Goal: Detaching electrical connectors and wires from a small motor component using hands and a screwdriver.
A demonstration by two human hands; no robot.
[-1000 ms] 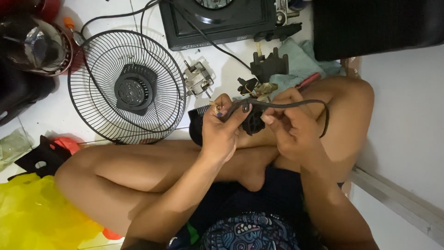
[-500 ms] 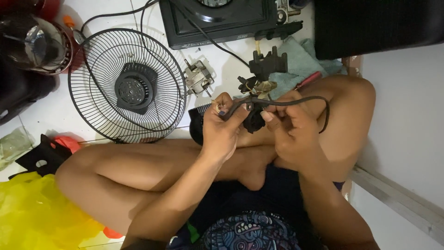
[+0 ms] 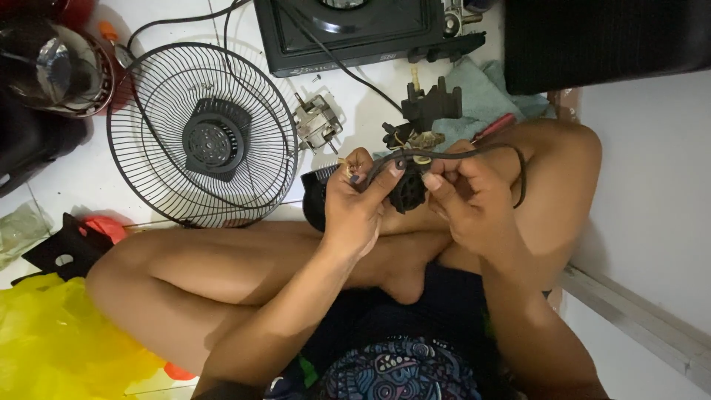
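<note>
Centre frame: left hand and right hand both closed on small black part, black cord looping right. Part light, rigid; cord floppy, so hold body. Fan grille upper left.

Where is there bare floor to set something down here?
Bare white floor lies right of the raised knee, up to the metal strip. A smaller patch sits between fan grille and left leg. Between grille, stove and teal cloth it is crowded.
</note>
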